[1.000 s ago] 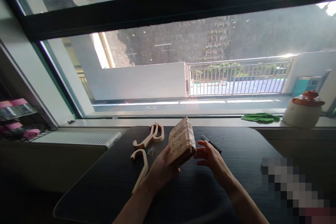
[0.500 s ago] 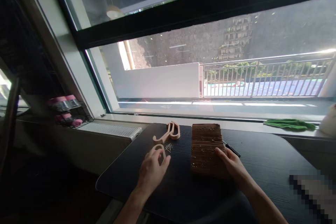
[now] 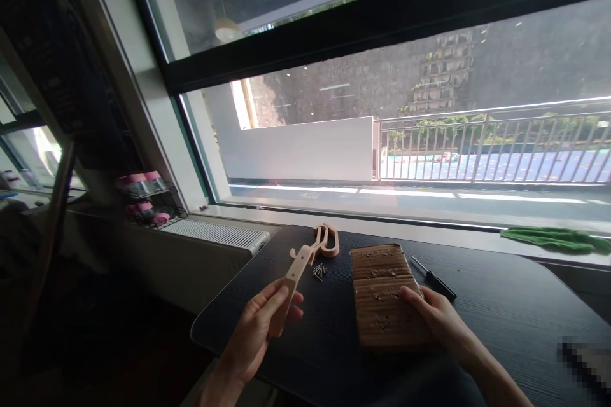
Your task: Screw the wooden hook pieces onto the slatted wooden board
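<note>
My left hand (image 3: 260,324) is closed round a pale wooden hook (image 3: 298,270), lifted above the table with a flat face bearing small holes turned up. My right hand (image 3: 436,313) grips the right edge of a brown grooved wooden board (image 3: 386,296), thumb on top and the other fingers mostly hidden. Rough, splintered holes run across the board's face in several rows. Beyond the left hand lie more pale wooden hooks (image 3: 330,245). A small pile of screws (image 3: 319,271) sits between them and the board. To the board's right lies a black-handled screwdriver (image 3: 440,284).
The dark table (image 3: 496,292) stands against a window sill, where a green cloth (image 3: 556,240) lies. At left are a white radiator (image 3: 217,233) and a wire rack with pink-lidded jars (image 3: 143,184). A blurred-out object (image 3: 587,362) is at the right edge.
My left hand has drawn the hook nearer and turned it flat face up. The board, in my right hand, has come closer to me, and more of the screwdriver shows. The view has shifted slightly.
</note>
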Demonstrator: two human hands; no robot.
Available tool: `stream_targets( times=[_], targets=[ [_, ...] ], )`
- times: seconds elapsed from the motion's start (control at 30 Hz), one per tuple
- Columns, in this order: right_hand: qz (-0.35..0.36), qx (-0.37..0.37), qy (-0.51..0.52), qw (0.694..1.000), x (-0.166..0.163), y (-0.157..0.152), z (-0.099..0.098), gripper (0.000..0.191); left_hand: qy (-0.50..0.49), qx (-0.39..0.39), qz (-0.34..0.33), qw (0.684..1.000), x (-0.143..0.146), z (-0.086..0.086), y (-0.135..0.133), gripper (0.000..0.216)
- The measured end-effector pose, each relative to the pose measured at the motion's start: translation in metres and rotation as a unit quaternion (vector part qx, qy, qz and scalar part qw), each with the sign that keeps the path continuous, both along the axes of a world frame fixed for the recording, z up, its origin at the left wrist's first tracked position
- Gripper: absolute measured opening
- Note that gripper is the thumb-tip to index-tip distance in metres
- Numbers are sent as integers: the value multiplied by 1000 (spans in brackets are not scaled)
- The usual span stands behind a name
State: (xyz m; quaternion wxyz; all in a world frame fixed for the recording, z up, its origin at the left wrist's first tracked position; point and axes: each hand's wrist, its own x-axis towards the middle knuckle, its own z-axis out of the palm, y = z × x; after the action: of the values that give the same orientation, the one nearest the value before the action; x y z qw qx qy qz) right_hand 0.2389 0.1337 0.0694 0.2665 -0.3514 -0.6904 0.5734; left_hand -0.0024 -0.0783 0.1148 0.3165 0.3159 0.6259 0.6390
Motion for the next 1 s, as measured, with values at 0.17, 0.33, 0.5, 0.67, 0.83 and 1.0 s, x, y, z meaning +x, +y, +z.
stream_targets(
  times=[0.17, 0.33, 0.5, 0.67, 0.83, 1.0],
  targets=[
    [-63, 119, -48, 990, 2, 4, -6, 35, 0, 29, -55, 998, 23, 12, 11, 30],
    [-173, 206, -22, 963, 9, 5, -1, 30, 214, 10, -37, 976, 42, 13, 45, 32],
    [-151, 189, 77, 967, 7, -1, 7, 35, 408, 36, -50, 911, 79, 13, 76, 32],
    [-78, 116, 152, 978, 2, -10, 17, 41, 456, 34, -91, 884, 110, 6, 95, 35],
    [-86, 115, 163, 976, 2, -9, 21, 38, 424, 50, -121, 896, 131, 1, 100, 33],
    [-91, 33, 203, 974, 4, 0, 10, 40, 293, 31, -181, 938, 115, 19, 108, 35]
  ],
)
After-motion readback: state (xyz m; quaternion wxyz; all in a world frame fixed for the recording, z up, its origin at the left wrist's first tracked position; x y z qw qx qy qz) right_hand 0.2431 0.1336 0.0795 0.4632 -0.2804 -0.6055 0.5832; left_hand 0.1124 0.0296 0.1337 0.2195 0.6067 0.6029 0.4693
